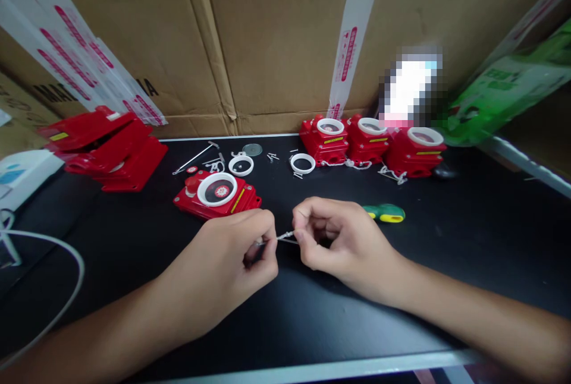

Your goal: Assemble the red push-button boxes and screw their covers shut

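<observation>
Left hand, right hand, pinching thin wire

place: assembly workshop | evidence: black bench, red alarm housings, loose screws, cardboard cartons

A: Lighting was even and moderately bright from overhead; the black table took only a dull sheen near its front edge.

B: Shadows?

A: Soft and short under both hands. Wide-angle bending stretched the forearms at the bottom corners. One patch by the back edge was pixelated; the far corners were soft.
</observation>
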### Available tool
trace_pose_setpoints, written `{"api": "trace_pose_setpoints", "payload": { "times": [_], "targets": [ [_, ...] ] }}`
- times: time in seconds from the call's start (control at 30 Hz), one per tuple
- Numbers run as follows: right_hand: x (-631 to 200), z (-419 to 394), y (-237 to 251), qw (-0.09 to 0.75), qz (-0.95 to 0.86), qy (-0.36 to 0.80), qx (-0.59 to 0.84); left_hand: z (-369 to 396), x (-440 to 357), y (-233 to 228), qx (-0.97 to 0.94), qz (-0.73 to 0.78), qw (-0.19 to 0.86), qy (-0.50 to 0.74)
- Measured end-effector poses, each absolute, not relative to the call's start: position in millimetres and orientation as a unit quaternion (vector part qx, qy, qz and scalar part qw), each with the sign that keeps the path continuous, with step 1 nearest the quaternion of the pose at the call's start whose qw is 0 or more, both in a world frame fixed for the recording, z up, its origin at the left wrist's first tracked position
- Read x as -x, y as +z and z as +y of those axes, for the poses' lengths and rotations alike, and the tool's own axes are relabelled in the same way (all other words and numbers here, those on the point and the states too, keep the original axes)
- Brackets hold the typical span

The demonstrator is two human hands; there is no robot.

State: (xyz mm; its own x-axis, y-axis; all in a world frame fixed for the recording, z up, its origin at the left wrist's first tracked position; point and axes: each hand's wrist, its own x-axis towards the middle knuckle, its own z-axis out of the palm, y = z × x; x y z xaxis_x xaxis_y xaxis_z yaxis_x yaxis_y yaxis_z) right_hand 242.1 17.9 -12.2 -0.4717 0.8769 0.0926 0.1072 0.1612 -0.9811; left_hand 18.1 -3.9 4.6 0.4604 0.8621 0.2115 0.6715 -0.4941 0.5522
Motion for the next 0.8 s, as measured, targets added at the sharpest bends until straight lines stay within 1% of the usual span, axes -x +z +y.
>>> {"api": "trace_pose_setpoints", "payload": {
  "times": [0.33,0.4,0.5,0.57,0.63,0.73,0.8],
  "targets": [
    [-242.3,15.1,-15.3,0.365,-0.656,0.535,0.387,-4.9,-19.0,10.5,-0.845,0.459,0.183,0.205],
    [-241.9,14.4,-15.7,0.366,-0.658,0.532,0.387,-6.5,-19.6,8.8,-0.858,0.442,0.163,0.207],
    [-240.5,12.3,-16.7,0.360,-0.673,0.519,0.385,-10.9,-20.1,1.6,-0.894,0.389,0.091,0.202],
    [-239.7,11.1,-17.8,0.358,-0.696,0.492,0.380,-14.7,-20.1,-4.5,-0.913,0.356,0.028,0.197],
    [-240.3,10.7,-18.2,0.358,-0.727,0.455,0.370,-18.5,-20.0,-8.9,-0.922,0.337,-0.007,0.191],
    [-245.5,12.4,-14.4,0.347,-0.780,0.401,0.333,-22.1,-19.6,-7.0,-0.927,0.326,-0.016,0.187],
    [-251.3,14.4,-8.6,0.325,-0.810,0.377,0.309,-21.2,-17.4,1.4,-0.928,0.321,-0.010,0.190]
  ]
}}
